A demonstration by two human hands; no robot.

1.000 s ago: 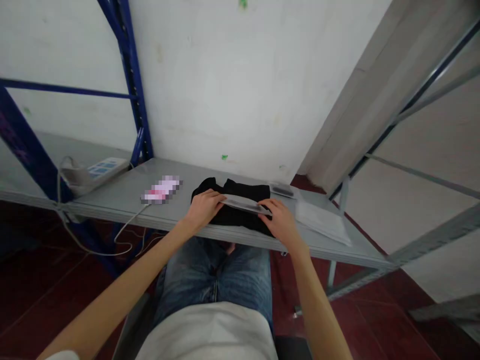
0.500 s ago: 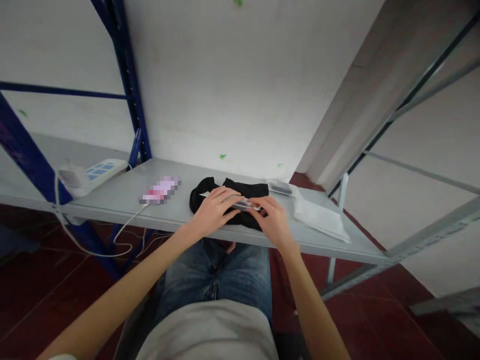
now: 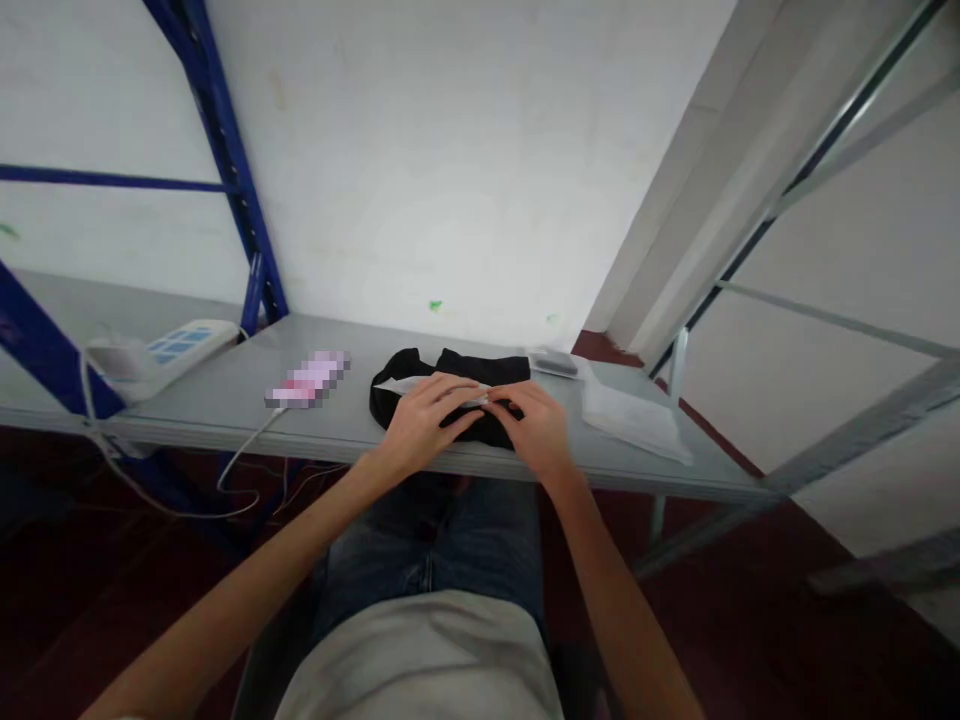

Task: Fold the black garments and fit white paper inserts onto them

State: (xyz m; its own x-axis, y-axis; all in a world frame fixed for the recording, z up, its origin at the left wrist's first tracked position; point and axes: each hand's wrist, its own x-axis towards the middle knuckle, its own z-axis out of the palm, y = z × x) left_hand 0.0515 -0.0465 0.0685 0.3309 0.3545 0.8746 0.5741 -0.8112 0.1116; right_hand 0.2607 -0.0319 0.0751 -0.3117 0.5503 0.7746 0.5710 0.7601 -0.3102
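A folded black garment [image 3: 405, 384] lies near the front edge of a grey metal shelf [image 3: 225, 400]. On top of it is a thin clear plastic bag [image 3: 409, 383]. My left hand [image 3: 427, 420] rests on the bag and garment with its fingers stretched toward the right. My right hand [image 3: 534, 428] meets it at the bag's right end, fingers curled in a pinch on the plastic. Both hands touch in the middle over the garment.
A pink phone [image 3: 307, 378] with a white cable lies left of the garment. A white power strip [image 3: 161, 352] sits by the blue upright [image 3: 225, 170]. More clear bags [image 3: 630, 418] and a small dark item [image 3: 553, 363] lie to the right. Wall behind.
My hands have moved together over the garment. The left hand slid right along the bag, and the bag has been pressed flatter and shorter. The view shifted slightly right.
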